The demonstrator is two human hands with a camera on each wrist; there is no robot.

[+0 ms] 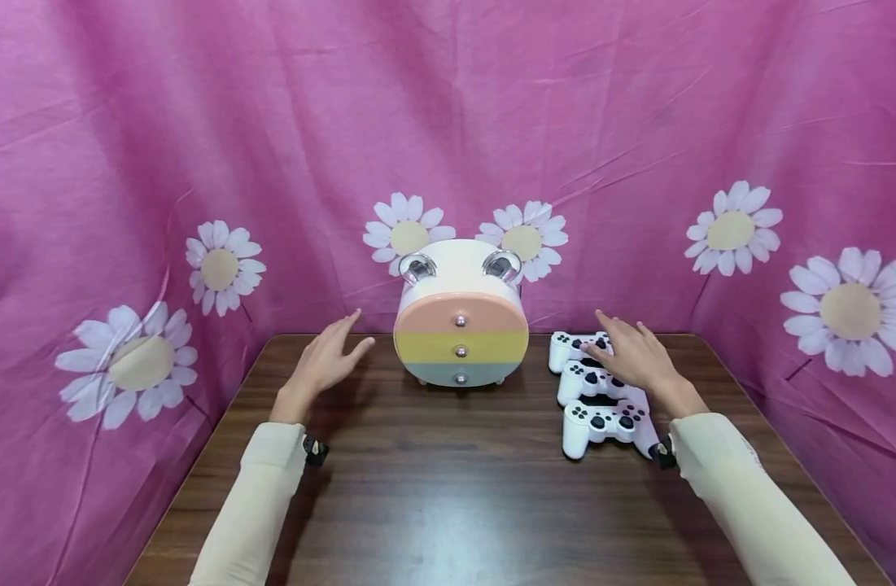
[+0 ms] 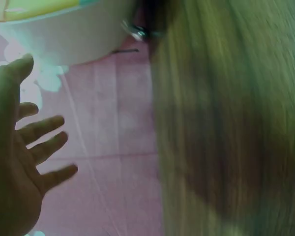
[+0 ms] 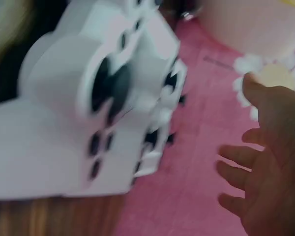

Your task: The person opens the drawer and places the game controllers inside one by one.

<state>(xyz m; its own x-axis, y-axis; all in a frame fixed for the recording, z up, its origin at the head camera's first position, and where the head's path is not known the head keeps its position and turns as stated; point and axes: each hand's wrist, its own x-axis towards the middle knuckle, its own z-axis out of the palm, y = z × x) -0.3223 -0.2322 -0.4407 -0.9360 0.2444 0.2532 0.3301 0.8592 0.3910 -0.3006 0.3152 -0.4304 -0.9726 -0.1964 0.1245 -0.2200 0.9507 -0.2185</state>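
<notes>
A rounded drawer box (image 1: 461,338) with peach, yellow and blue-grey drawers, round knobs and two ear-like rings stands at the table's back middle. Left of it, the left hand (image 1: 325,364) is held with fingers spread, holding nothing; the left wrist view shows that hand (image 2: 27,147) near the box's side (image 2: 69,39). Several white game controllers (image 1: 609,422) lie in a column right of the box. The right hand (image 1: 635,358), fingers extended, hovers over the rear ones and holds nothing. In the right wrist view the controllers (image 3: 44,142) look blurred beside the right hand (image 3: 275,162).
The brown wooden table (image 1: 448,480) reaches back to a pink cloth (image 1: 308,122) printed with white daisies, which hangs behind it and at both sides. Each wrist wears a dark strap, below light sleeves (image 1: 253,496).
</notes>
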